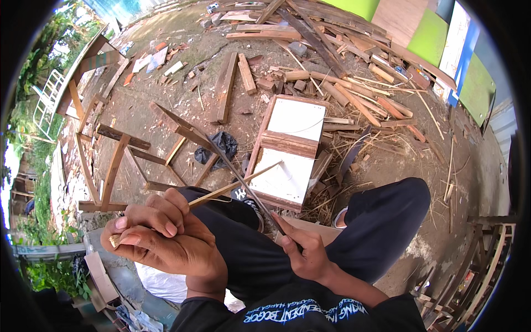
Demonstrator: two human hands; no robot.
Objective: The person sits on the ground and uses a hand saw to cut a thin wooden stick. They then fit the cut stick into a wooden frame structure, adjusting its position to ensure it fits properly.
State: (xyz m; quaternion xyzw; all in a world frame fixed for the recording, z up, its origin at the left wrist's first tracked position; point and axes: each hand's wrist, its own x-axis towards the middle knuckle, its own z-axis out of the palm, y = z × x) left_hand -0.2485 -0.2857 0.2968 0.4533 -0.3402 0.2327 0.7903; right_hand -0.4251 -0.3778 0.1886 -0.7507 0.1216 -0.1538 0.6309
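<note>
My left hand (166, 232) is closed around a thin bamboo stick (224, 190). One pale cut end pokes out by the thumb, and the rest slants up to the right over my knee. A fine sliver hangs loose along its underside. In my right hand (307, 252) I grip a long, narrow dark blade (249, 190), seen nearly edge-on. Its handle is hidden in my fingers. The blade points up and left and crosses the stick a short way beyond my left hand; whether they touch I cannot tell.
Between my feet and the woodpile lies a wooden frame with white panels (287, 171). A wooden stool-like frame (119, 160) stands left, near a black plastic bag (217, 149). Scrap planks and bamboo (343, 83) fill the back right. A white sack (163, 282) sits beside me.
</note>
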